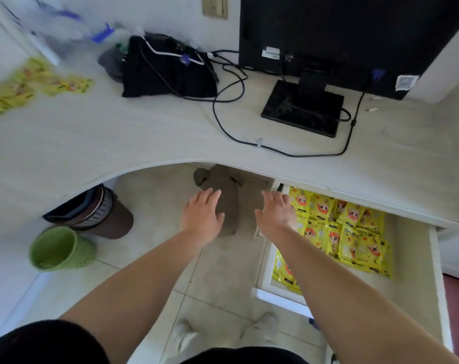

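Observation:
My left hand is stretched out in front of the desk's curved edge, fingers straight, holding nothing. My right hand reaches forward beside it, fingers spread, over the left wall of an open white drawer. The drawer holds several yellow snack packets with cartoon faces. More yellow packets lie blurred on the desk at the far left.
A white curved desk carries a black monitor on its stand, loose black cables and a black bag. Under the desk stand a brown bin, a green bin and a grey object on the tiled floor.

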